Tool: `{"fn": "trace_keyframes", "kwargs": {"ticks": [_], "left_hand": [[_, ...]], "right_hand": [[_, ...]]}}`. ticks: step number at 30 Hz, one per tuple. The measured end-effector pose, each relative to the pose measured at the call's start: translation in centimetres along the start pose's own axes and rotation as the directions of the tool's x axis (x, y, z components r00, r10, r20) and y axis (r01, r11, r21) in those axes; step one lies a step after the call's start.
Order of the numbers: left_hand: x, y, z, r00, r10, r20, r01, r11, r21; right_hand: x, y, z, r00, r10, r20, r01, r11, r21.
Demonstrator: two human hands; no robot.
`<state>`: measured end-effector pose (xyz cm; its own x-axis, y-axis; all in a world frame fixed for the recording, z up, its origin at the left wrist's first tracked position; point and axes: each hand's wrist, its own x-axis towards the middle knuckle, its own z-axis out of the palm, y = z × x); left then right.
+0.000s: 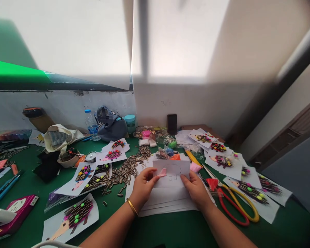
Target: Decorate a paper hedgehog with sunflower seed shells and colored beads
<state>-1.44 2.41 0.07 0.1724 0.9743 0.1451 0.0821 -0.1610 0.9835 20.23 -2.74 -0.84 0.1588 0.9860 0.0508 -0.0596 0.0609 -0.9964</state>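
Hands meet over a white card with a pencilled hedgehog outline (172,169), the one landmark in the head view. The left hand (144,184) pinches a pink clay piece (162,173) against the snout end of that outline, thumb and forefinger closed on it. The right hand (195,186) grips the card's lower right edge, fingers curled, steadying it on a stack of blank sheets (167,201). Left of the card lies a heap of striped sunflower seeds (126,168); beyond them and to the right of the card lie finished hedgehog pictures (223,161) with seed spines and bright beads. Just right of the card sit red and yellow scissors (235,203). Judging by those, this card has only its snout begun: no seeds, no beads yet.
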Motion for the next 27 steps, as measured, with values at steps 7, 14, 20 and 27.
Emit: {"fn": "trace_keyframes", "kwargs": {"ticks": [7, 14, 20, 27], "left_hand": [[1.1, 0.2, -1.2, 0.988, -0.096, 0.120, 0.089, 0.994, 0.065], [2.1, 0.1, -2.5, 0.996, -0.084, 0.038, 0.075, 0.978, 0.192], [2.8, -0.4, -3.1, 0.978, -0.114, -0.176, 0.115, 0.993, -0.006], [2.5, -0.6, -3.0, 0.960, -0.248, -0.128, 0.233, 0.965, -0.119]], "right_hand": [[-0.1, 0.1, 0.0, 0.989, -0.037, 0.144, 0.079, 0.950, -0.303], [0.0, -0.3, -1.4, 0.968, -0.250, -0.028, 0.192, 0.808, -0.557], [2.7, -2.2, -3.1, 0.916, -0.342, 0.211, 0.312, 0.275, -0.909], [6.3, -1.2, -0.5, 0.935, -0.078, 0.347, 0.333, -0.152, -0.931]]}}
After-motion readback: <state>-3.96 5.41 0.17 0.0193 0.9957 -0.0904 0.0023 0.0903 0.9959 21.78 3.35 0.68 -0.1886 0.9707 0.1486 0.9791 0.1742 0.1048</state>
